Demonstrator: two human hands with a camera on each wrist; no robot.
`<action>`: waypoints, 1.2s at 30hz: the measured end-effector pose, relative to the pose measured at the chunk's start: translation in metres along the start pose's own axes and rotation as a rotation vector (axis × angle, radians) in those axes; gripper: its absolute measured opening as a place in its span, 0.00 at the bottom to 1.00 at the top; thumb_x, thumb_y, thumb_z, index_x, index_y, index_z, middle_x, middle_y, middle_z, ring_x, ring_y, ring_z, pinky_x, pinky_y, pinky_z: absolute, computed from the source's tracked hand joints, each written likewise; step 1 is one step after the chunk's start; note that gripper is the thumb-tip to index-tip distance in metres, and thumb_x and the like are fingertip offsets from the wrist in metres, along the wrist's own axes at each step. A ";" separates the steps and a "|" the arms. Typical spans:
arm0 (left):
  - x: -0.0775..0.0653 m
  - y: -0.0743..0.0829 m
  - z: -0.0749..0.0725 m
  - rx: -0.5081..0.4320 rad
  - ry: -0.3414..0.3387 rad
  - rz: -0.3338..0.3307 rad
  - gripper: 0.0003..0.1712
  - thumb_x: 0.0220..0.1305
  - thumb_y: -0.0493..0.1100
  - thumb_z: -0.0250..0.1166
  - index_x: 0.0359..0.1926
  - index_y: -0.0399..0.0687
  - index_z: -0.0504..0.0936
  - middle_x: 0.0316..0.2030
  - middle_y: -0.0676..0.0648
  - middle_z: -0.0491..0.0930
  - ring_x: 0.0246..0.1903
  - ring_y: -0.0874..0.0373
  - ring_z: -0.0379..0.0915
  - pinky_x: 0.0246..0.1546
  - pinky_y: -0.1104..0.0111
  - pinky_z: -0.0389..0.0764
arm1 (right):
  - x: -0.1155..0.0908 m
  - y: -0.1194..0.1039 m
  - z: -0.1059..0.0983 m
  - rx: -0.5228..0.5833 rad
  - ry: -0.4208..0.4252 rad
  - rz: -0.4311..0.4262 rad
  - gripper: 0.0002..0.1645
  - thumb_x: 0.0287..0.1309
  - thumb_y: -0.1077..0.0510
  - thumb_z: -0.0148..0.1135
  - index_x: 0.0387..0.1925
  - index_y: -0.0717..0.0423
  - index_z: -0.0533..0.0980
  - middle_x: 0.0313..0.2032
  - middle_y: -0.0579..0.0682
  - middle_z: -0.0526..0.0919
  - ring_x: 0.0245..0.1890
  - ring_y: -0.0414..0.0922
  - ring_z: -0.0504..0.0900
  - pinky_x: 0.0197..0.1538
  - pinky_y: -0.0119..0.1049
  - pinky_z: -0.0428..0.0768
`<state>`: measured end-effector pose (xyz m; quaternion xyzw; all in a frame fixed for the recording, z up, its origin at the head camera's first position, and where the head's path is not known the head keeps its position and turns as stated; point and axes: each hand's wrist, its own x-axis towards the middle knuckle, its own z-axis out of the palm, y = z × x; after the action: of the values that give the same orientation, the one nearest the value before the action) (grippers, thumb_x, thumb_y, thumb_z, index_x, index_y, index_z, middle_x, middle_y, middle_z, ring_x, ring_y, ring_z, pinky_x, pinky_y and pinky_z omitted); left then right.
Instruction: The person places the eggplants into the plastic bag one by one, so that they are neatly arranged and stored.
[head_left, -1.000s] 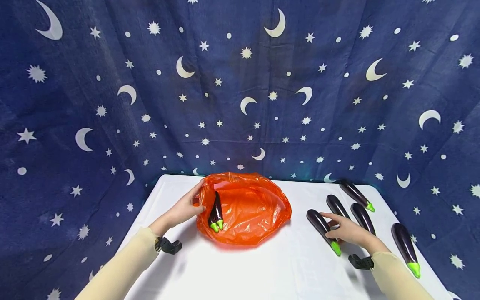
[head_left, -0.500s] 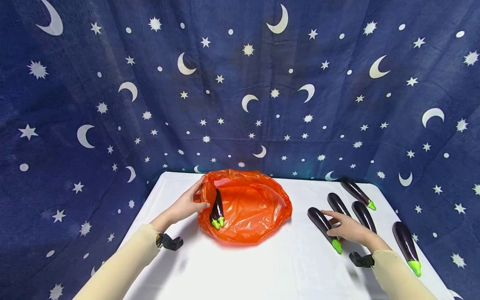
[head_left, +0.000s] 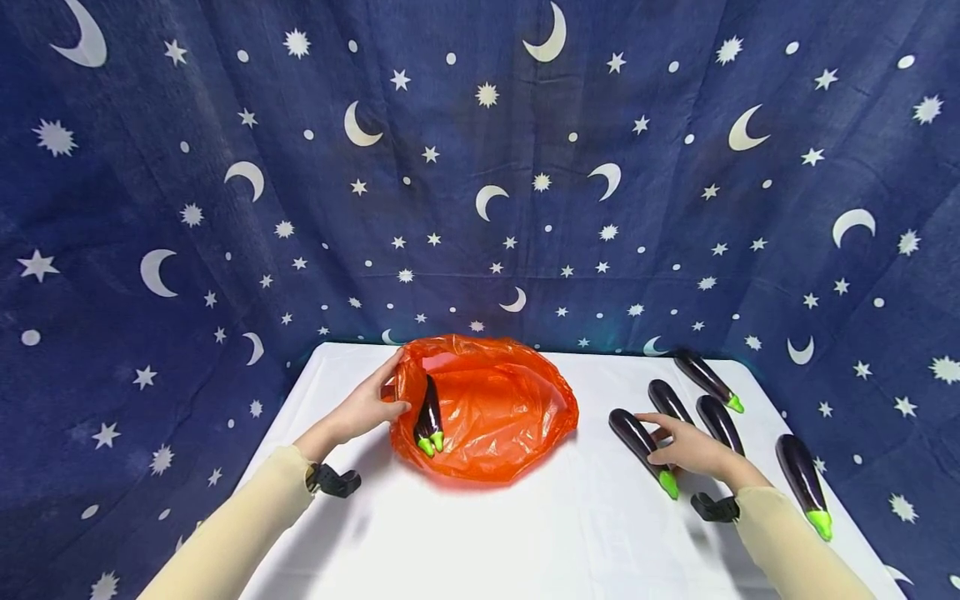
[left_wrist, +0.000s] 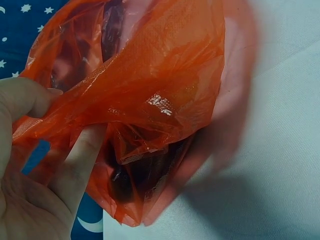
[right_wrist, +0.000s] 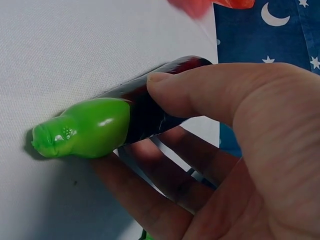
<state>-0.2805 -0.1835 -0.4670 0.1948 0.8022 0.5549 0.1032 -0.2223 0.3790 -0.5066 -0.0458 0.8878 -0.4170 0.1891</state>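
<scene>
My left hand (head_left: 366,412) pinches the left rim of an orange plastic bag (head_left: 498,408) that lies with its mouth wide open. In the left wrist view the thin film of the bag (left_wrist: 170,80) runs between thumb and fingers. Inside it, at the left, two dark eggplants (head_left: 430,408) with green stems lie side by side. On the right, my right hand (head_left: 701,452) grips another eggplant (head_left: 630,432) lying slantwise on the table. The right wrist view has the thumb across the glossy skin and the fingers along the other side, near the green cap (right_wrist: 100,127).
Several more eggplants lie around the right hand: one close behind it (head_left: 667,400), one by the back edge (head_left: 705,377), one by the right edge (head_left: 802,479). A white cloth covers the table (head_left: 480,542). A blue curtain (head_left: 450,208) with moons and stars rises behind.
The head view has shifted slightly. The right thumb and fingers sit a little closer about the eggplant; the left hand and bag keep their places.
</scene>
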 end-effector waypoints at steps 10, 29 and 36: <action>0.007 0.003 0.000 0.013 -0.007 -0.001 0.58 0.61 0.28 0.64 0.83 0.56 0.42 0.79 0.43 0.52 0.72 0.38 0.58 0.61 0.52 0.74 | -0.001 0.001 -0.008 0.063 0.011 -0.008 0.49 0.59 0.63 0.69 0.78 0.59 0.57 0.56 0.68 0.71 0.36 0.51 0.80 0.34 0.46 0.83; 0.009 0.004 0.001 0.015 -0.007 0.012 0.58 0.59 0.26 0.62 0.83 0.54 0.42 0.79 0.43 0.51 0.72 0.38 0.59 0.63 0.50 0.73 | -0.013 -0.059 -0.021 0.433 0.026 -0.220 0.49 0.67 0.62 0.65 0.81 0.54 0.50 0.62 0.68 0.74 0.49 0.50 0.86 0.50 0.49 0.84; 0.002 0.001 0.001 0.034 0.005 0.011 0.57 0.59 0.27 0.61 0.83 0.53 0.42 0.79 0.41 0.53 0.71 0.37 0.60 0.63 0.51 0.72 | -0.003 -0.087 0.002 0.566 -0.023 -0.282 0.48 0.66 0.66 0.63 0.81 0.54 0.51 0.54 0.52 0.82 0.48 0.50 0.86 0.50 0.51 0.84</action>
<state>-0.2815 -0.1813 -0.4669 0.1995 0.8106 0.5423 0.0952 -0.2256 0.3219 -0.4415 -0.1185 0.7191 -0.6692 0.1448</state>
